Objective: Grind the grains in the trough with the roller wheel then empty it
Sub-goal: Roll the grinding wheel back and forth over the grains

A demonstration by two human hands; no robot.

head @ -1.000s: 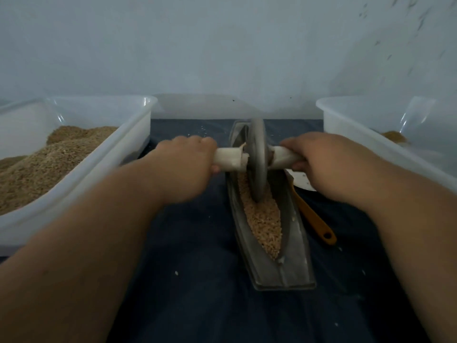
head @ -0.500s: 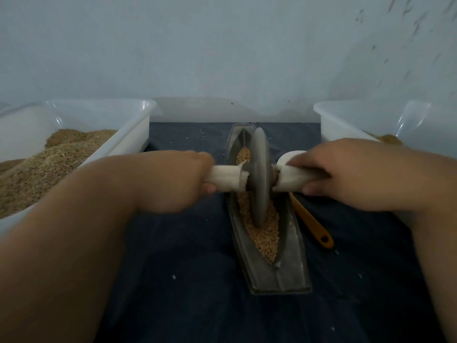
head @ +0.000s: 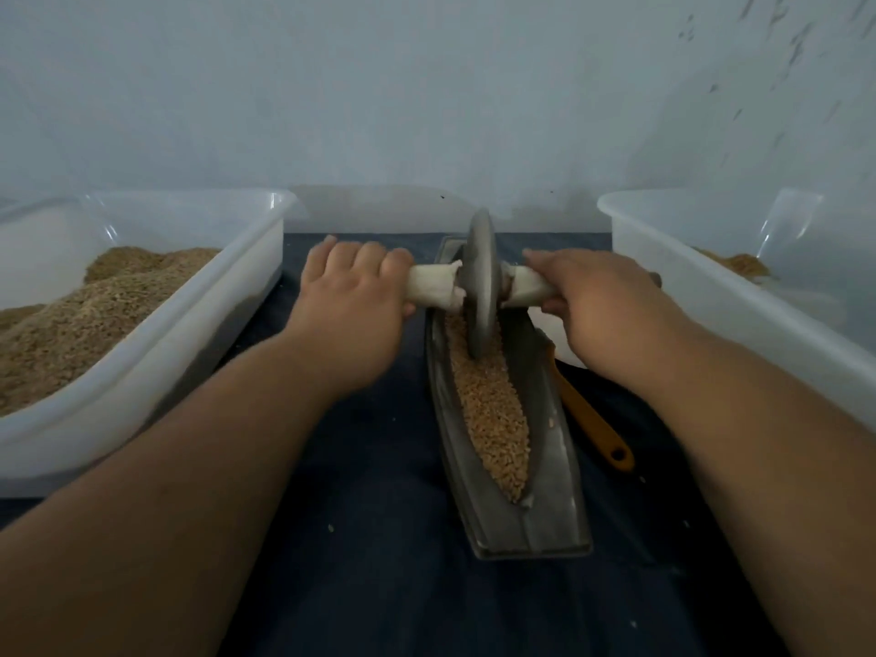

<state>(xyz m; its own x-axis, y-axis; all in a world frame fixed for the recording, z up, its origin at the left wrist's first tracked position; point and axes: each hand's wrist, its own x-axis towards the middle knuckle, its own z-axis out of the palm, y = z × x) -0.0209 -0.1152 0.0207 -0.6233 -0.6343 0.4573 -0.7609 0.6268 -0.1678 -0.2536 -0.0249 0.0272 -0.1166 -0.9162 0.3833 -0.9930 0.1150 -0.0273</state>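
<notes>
A long boat-shaped metal trough (head: 554, 509) lies on the dark cloth, filled along its groove with tan grains (head: 493, 410). A grey metal roller wheel (head: 481, 286) stands upright in the far half of the groove, its rim down in the grains. A cloth-wrapped axle sticks out on both sides of the wheel. My left hand (head: 353, 301) is closed around the left handle and my right hand (head: 592, 296) around the right handle. Both arms are stretched forward.
A white plastic tub (head: 142, 362) heaped with grain stands at the left. Another white tub (head: 739, 296) with a little grain stands at the right. An orange-handled scoop (head: 592, 429) lies right of the trough. Loose grains dot the dark cloth (head: 369, 561). A pale wall is behind.
The wheel rolled toward me along the groove half a second ago, then back away to the far half now. Both hands kept their hold on the handles.
</notes>
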